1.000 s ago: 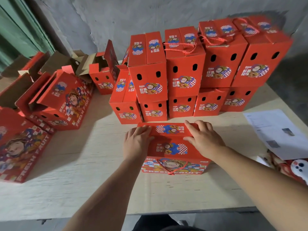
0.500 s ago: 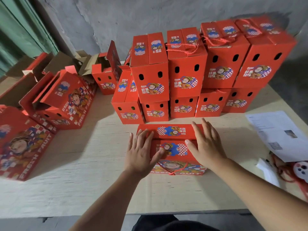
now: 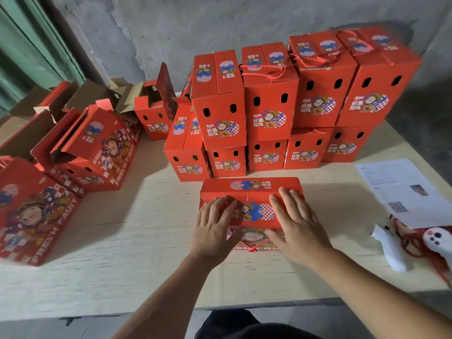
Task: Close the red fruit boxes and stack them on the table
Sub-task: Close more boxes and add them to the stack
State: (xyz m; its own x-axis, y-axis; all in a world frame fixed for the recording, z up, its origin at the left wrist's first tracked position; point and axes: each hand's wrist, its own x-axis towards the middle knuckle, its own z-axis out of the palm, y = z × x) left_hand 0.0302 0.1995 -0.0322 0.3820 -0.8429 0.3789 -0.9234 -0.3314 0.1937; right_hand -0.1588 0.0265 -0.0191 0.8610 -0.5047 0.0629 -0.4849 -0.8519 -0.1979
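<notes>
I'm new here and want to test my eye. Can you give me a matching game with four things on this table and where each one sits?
Things:
1. box under both hands
2. printed paper sheet
3. open box with raised flaps
4. stacked closed boxes

Places:
A. far left, near the wall
B. front middle
C. right edge
D. back, two layers high

Pairs: 1-B, 2-C, 3-A, 4-D

Straight ahead of you, the stacked boxes (image 3: 281, 113) form a two-tier wall across the back of the desk (image 3: 122, 241), with only a narrow strip between it and the box under your hands (image 3: 252, 192). To your left, bare desk lies open up to the tipped, open boxes (image 3: 97, 148) and a flat-lying box (image 3: 34, 211) near the edge. To your right, a clear lane runs up to the sheet of paper (image 3: 403, 189) and a tangle of red cord (image 3: 420, 243).
</notes>
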